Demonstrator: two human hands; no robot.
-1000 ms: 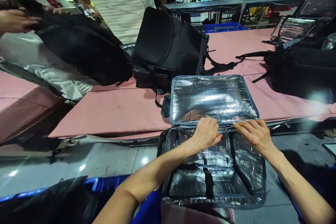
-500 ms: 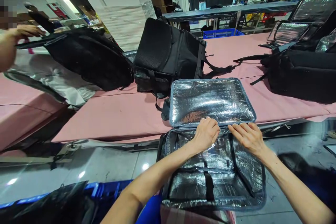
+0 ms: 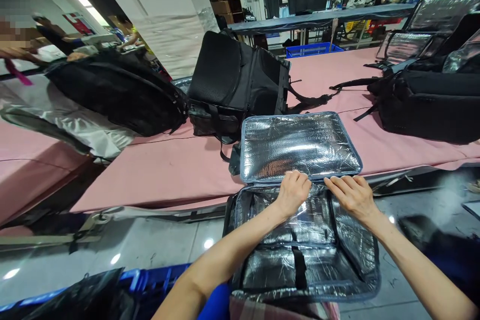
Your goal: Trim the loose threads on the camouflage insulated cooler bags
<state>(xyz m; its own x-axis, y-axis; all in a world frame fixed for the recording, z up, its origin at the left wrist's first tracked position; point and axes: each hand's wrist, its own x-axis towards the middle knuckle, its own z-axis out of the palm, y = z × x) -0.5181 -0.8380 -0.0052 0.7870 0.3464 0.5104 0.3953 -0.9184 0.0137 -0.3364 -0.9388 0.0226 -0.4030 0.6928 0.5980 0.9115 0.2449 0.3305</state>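
An insulated bag [image 3: 315, 265] with a silver foil lining lies opened in front of me, its foil-lined lid [image 3: 300, 145] folded back onto the pink table. My left hand [image 3: 294, 192] is closed on the bag's edge at the hinge side, where lid and body meet. Just to its right, my right hand [image 3: 352, 194] grips the same edge, fingers bent over it and thumb side toward the left hand. A black strap [image 3: 299, 267] lies across the inside of the bag. What sits beneath the fingertips is hidden.
On the pink table [image 3: 161, 165] stand a black backpack [image 3: 232, 80], another black bag [image 3: 116, 90] at left near a co-worker's arm, and a black bag [image 3: 431, 102] at right. A blue crate [image 3: 150, 280] is at lower left. Another blue crate [image 3: 311, 49] stands behind.
My hands keep their hold on the bag's edge, nearly still. At left, the co-worker's hand and the black bag have shifted. The view has turned slightly.
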